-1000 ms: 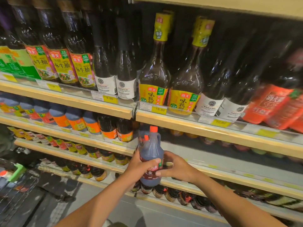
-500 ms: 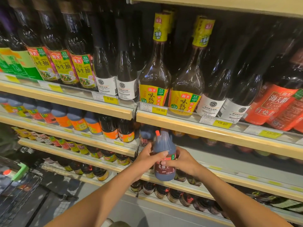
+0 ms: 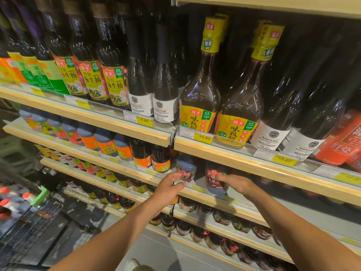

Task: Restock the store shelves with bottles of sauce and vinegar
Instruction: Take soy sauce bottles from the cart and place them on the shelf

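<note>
Dark-brown sauce bottle [image 3: 215, 179], red-labelled, stands upright on the second shelf [image 3: 197, 192] just behind its clear front lip, right of the shelf divider. Long axis vertical; cap hidden under the shelf above.

Right hand [image 3: 237, 182]: laid on the front of this bottle's label, fingers [image 3: 215, 176] pointing left across it, thumb side not visible. Whether they wrap the bottle or only press it cannot be told.

Neighbouring bottle [image 3: 186, 170]: same red label, blue-grey shoulder, upright, just to the left of the first and slightly further back.

Left hand [image 3: 170, 185]: at the shelf lip directly below that neighbour, fingers curled, tips touching the label's lower edge; a firm grip is not evident.

Governing relation: the bottle lies straight ahead of the right hand, away from the person, with open shelf depth behind it. The right hand is the nearer one. Judged next step: a push straight back, low on the body, to seat it in line with its neighbour without tipping.

Other stock: tall yellow-labelled bottles [image 3: 199, 106] on the shelf above; orange-labelled bottles [image 3: 105, 144] to the left; a wire trolley [image 3: 29, 216] at lower left holding red-capped bottles [image 3: 4, 202].
</note>
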`<state>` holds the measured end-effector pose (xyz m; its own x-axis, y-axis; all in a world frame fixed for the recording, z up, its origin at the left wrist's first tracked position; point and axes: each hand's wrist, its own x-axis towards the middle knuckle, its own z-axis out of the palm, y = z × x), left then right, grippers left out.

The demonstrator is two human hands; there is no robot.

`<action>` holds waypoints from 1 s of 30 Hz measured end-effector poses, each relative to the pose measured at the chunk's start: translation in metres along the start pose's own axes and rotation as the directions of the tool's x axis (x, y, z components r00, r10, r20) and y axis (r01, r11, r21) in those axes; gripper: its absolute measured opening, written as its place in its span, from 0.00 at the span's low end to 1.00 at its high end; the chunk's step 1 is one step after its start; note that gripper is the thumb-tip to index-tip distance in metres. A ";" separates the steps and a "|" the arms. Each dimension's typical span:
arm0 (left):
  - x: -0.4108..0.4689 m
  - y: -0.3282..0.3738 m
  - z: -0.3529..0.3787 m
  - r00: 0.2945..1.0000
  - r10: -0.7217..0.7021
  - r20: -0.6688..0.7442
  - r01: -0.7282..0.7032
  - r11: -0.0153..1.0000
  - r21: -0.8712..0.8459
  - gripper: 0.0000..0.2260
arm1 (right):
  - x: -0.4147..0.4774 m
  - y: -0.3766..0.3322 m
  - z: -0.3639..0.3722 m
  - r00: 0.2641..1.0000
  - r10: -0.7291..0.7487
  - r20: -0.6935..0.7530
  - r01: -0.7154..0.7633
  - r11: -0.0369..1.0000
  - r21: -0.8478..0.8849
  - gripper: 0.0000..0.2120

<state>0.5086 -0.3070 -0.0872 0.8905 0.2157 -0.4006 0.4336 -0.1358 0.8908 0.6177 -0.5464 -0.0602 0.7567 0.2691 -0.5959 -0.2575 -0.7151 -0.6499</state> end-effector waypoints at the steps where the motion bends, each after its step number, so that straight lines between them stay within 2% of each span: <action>1: 0.001 0.000 0.000 1.000 0.000 -0.003 0.000 1.000 0.002 0.19 | 0.001 -0.001 0.000 1.000 0.000 0.013 0.000 1.000 0.015 0.19; 5: 0.004 -0.002 -0.004 1.000 0.011 0.003 -0.011 1.000 0.005 0.19 | 0.010 0.007 0.007 0.998 0.001 -0.066 0.001 0.999 0.043 0.14; 9: 0.006 -0.004 -0.006 0.998 0.049 0.036 -0.051 0.998 0.041 0.23 | 0.016 0.015 0.016 0.982 0.025 -0.187 0.005 0.987 0.161 0.15; 21: 0.022 -0.008 -0.009 1.000 0.022 0.011 -0.022 0.998 0.067 0.24 | 0.023 0.031 0.023 0.982 -0.003 -0.187 0.054 0.962 0.269 0.10; 27: 0.032 -0.009 -0.009 1.000 0.001 0.006 -0.002 0.999 0.036 0.26 | 0.018 0.034 0.006 0.996 -0.017 -0.083 0.034 0.978 0.206 0.13; 30: 0.037 -0.009 -0.011 1.000 -0.011 0.022 0.010 1.000 0.029 0.29 | 0.016 0.037 -0.001 0.997 0.011 -0.075 0.004 0.980 0.197 0.25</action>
<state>0.5360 -0.2877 -0.1073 0.8884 0.1964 -0.4149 0.4467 -0.1618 0.8799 0.6207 -0.5692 -0.0933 0.7968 0.2121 -0.5658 -0.3679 -0.5726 -0.7327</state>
